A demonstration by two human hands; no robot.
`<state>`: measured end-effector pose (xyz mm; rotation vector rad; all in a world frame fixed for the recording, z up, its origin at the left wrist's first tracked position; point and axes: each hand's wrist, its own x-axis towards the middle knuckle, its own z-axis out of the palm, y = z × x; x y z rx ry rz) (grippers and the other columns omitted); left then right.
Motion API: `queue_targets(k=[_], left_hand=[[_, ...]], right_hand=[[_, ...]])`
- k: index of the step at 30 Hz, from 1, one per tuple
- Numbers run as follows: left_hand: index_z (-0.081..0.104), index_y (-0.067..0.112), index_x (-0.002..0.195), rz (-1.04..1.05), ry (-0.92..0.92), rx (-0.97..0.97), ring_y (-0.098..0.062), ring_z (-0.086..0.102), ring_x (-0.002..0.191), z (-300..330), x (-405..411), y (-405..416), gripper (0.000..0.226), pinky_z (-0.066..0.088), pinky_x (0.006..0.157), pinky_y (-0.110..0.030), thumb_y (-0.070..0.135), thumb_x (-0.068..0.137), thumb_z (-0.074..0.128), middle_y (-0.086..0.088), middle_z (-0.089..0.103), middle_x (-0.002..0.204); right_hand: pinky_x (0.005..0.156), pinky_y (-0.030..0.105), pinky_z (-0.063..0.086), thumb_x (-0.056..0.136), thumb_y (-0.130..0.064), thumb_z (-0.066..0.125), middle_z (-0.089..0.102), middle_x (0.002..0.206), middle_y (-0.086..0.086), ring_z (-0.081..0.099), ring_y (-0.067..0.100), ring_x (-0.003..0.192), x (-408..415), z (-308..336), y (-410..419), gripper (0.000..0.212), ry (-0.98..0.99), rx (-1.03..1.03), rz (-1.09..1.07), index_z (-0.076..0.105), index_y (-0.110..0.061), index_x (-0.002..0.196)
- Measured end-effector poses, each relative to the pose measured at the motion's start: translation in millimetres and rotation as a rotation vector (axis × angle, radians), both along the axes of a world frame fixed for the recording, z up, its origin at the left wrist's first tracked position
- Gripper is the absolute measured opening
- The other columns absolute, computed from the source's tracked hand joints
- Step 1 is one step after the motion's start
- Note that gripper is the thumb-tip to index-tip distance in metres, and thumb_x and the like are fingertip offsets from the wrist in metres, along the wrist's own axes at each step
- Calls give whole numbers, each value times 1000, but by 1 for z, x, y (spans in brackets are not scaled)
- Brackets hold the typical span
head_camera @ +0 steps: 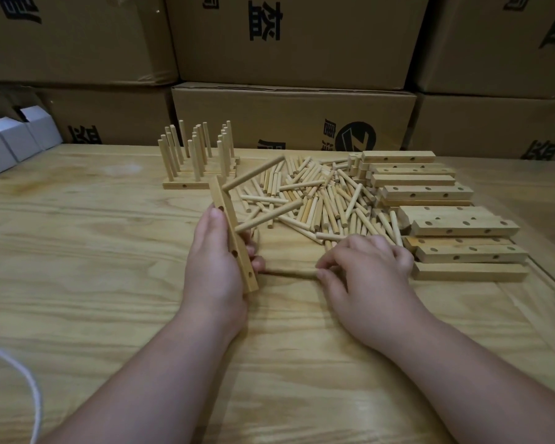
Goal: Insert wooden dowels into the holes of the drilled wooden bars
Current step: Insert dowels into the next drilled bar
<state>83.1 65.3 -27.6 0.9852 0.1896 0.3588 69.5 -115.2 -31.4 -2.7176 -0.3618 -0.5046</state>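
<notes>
Head view: drilled bar (pixel 234 238), on edge on the desk (pixel 109 251), clamped in the left hand (pixel 217 267), carries 2 dowels. Right hand (pixel 366 270) pinches a 3rd dowel (pixel 289 273) whose tip sits at the bar; next, seat it in a free hole. Loose dowels (pixel 318 200) lie beyond.

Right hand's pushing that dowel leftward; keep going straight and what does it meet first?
Likely the drilled bar held by the left hand: the right hand aims its dowel at the bar's near end.
</notes>
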Motion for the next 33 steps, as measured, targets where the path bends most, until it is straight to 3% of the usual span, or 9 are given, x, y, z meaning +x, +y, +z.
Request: queue_targets(k=[5,8,13,20,26,29,31,33], left_hand=[[58,25,128,20,39,-95,-9,48,50,2,2,3,31,38,42,-24,40,108,40,2,55,67],[57,25,132,34,48,-66,-9,49,50,1,3,2,34,39,42,-24,42,108,40,3,57,66],[58,27,132,60,77,-31,-8,51,52,-2,4,4,37,40,45,-26,46,107,38,5,60,70],[56,27,132,40,42,-90,-8,49,49,1,3,5,34,38,43,-23,43,108,39,2,57,69],[57,29,129,-53,-9,-79,-9,46,52,2,0,2,31,36,43,-23,42,108,39,2,54,66],[52,27,138,-103,-40,-77,-10,44,54,2,-1,2,36,37,43,-23,42,108,39,1,52,67],[53,25,135,-134,-44,-99,-11,44,52,2,-2,3,36,37,43,-23,44,108,39,0,51,67],[53,21,127,-170,-46,-112,-11,43,52,2,-2,3,36,37,44,-24,47,106,40,0,50,67]], right_hand=[[92,27,13,98,-33,55,54,88,-29,44,-4,98,0,6,-2,11,-67,219,19,53,-43,95],[94,30,18,96,-26,61,53,83,-30,41,-17,102,-5,7,0,16,-90,289,116,56,-42,95],[100,33,21,94,-22,66,53,87,-32,42,-9,110,-8,8,1,17,-62,266,219,63,-38,97],[98,36,29,94,-17,66,58,91,-25,51,4,99,-8,9,1,20,-108,251,279,61,-35,97],[93,30,39,93,-23,62,59,94,-26,53,0,101,-7,11,0,10,-134,340,350,66,-29,99],[92,17,40,93,-22,63,58,92,-27,55,1,98,-7,11,0,10,-123,365,372,70,-22,100],[87,7,37,94,-20,63,59,90,-25,55,1,97,-8,12,0,10,-108,383,369,71,-21,100],[85,6,37,95,-17,66,61,87,-23,57,2,96,-9,12,0,10,-78,408,366,71,-23,101]])
